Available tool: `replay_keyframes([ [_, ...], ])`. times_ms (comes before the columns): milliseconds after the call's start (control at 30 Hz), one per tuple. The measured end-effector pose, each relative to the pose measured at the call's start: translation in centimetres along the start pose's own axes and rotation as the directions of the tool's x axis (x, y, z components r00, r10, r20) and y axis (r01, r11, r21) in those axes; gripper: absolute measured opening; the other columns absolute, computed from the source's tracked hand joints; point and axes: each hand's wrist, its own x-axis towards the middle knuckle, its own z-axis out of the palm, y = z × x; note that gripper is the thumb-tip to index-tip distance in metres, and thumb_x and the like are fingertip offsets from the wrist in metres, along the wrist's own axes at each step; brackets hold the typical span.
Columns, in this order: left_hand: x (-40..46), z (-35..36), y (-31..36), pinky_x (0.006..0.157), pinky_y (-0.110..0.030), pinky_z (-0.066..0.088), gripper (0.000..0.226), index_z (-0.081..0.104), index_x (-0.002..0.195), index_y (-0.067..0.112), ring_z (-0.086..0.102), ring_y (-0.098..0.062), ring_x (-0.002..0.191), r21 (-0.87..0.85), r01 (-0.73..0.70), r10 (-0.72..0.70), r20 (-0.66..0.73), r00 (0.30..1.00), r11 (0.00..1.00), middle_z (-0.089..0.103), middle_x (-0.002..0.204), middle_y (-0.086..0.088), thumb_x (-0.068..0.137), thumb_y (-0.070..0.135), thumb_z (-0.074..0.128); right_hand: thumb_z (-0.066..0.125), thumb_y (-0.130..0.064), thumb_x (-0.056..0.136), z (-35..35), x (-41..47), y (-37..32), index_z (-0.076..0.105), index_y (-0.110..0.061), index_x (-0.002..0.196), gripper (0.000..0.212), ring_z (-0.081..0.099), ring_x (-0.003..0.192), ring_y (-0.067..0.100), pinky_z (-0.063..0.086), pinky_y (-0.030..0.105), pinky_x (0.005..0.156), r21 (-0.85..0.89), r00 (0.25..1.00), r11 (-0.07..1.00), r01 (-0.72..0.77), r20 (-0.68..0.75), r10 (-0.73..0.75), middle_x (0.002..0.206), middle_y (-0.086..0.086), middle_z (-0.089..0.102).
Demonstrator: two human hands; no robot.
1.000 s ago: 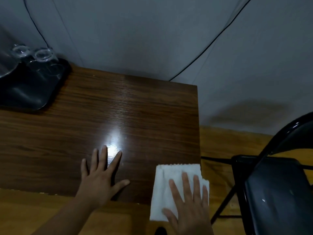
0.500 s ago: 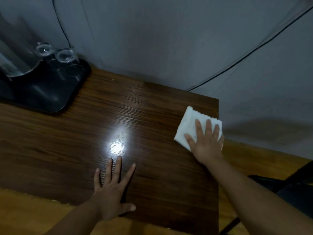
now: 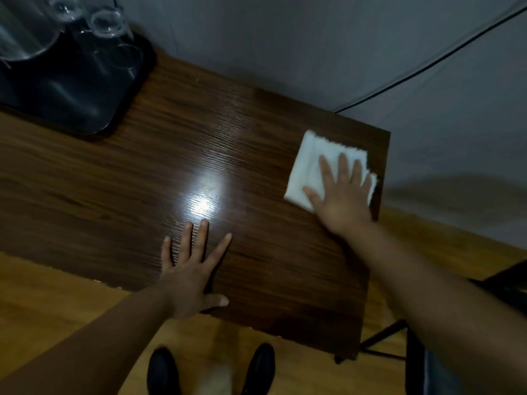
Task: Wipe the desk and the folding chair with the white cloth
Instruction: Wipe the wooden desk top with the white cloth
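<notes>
1. Right hand (image 3: pixel 342 201) lies flat, fingers spread, pressing down on the folded white cloth (image 3: pixel 309 163); the palm pins it and nothing is clenched around it.
2. White cloth sits near the far right corner of the dark brown wood-grain desk (image 3: pixel 142 181), just inside the right edge, its near part hidden under the hand.
3. Left hand (image 3: pixel 189 272) rests flat on the desk near its front edge, fingers splayed and thumb out to the side, grasping nothing.
4. Black plastic tray (image 3: pixel 77 89) stands on the far left of the desk, carrying clear glasses (image 3: pixel 109 22) and part of a clear glass vessel (image 3: pixel 22 38) cut off by the frame.
5. Black folding chair (image 3: pixel 422 357) shows only partly at the lower right, beside the desk and mostly hidden behind the right forearm.
6. Black shoes (image 3: pixel 261 366) stand on the yellowish wooden floor (image 3: pixel 57 295) below the desk's front edge.
7. Thin black cable (image 3: pixel 427 67) runs across the grey wall behind the desk.
</notes>
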Motion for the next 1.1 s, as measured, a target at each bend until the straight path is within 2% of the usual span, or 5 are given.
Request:
replay_keyframes([
  [300,-0.1,-0.1,0.4,0.106,-0.066,-0.028,0.122,-0.04,0.139,0.054,-0.062,-0.026,0.127,0.011,0.024,-0.024,-0.003,1.0,1.0,-0.063,0.143,0.001,0.069,0.082,0.056,0.04,-0.079,0.089,6.2,-20.6,-2.8,0.02,-0.034,0.16,0.086,0.017,0.151,0.048,0.017,0.073,0.114,-0.037,0.883,0.882,0.469,0.055,-0.467,0.167,0.016,0.017],
  [467,-0.1,-0.2,0.3,0.102,-0.065,-0.033,0.123,-0.042,0.138,0.053,-0.063,-0.028,0.125,-0.004,-0.016,0.016,-0.009,1.0,1.0,-0.063,0.142,-0.001,0.071,0.082,0.057,0.015,-0.079,0.092,0.0,-2.8,0.8,-0.002,-0.041,0.158,0.078,-0.008,0.154,0.038,0.0,0.064,0.121,0.069,0.999,0.998,-0.01,-0.042,0.013,0.17,0.004,-0.006],
  [667,0.1,0.1,0.0,0.093,-0.059,-0.043,0.122,-0.047,0.133,0.054,-0.068,-0.025,0.118,-0.057,-0.066,0.065,-0.019,0.998,0.996,-0.069,0.134,0.001,0.075,0.078,0.058,0.007,-0.09,0.078,-4.4,11.9,-0.1,0.007,-0.042,0.155,0.09,0.001,0.152,0.045,0.005,0.07,0.116,0.164,0.94,0.931,-0.325,-0.055,0.338,0.17,0.007,0.003],
  [900,-0.8,-0.6,-0.2,0.103,-0.059,-0.036,0.108,-0.034,0.148,0.045,-0.067,-0.021,0.119,-0.16,-0.142,0.135,-0.053,0.989,0.977,-0.066,0.138,0.002,0.092,0.052,0.058,0.01,-0.077,0.091,1.8,-6.5,-9.7,-0.003,-0.039,0.158,0.079,-0.007,0.155,0.038,0.003,0.066,0.121,0.035,0.991,0.99,-0.133,-0.017,0.134,0.171,0.006,-0.005],
  [1100,-1.2,-3.6,-3.7,0.12,-0.058,-0.006,0.069,0.011,0.156,0.043,-0.023,-0.021,0.152,-0.127,-0.247,0.177,-0.404,0.897,0.961,-0.013,0.17,0.001,0.096,0.057,0.041,0.022,-0.079,0.094,8.0,-23.7,-16.0,-0.003,-0.038,0.16,0.082,-0.009,0.155,0.04,0.009,0.067,0.12,-0.003,0.995,0.999,-0.037,0.089,0.037,0.171,0.01,-0.005],
])
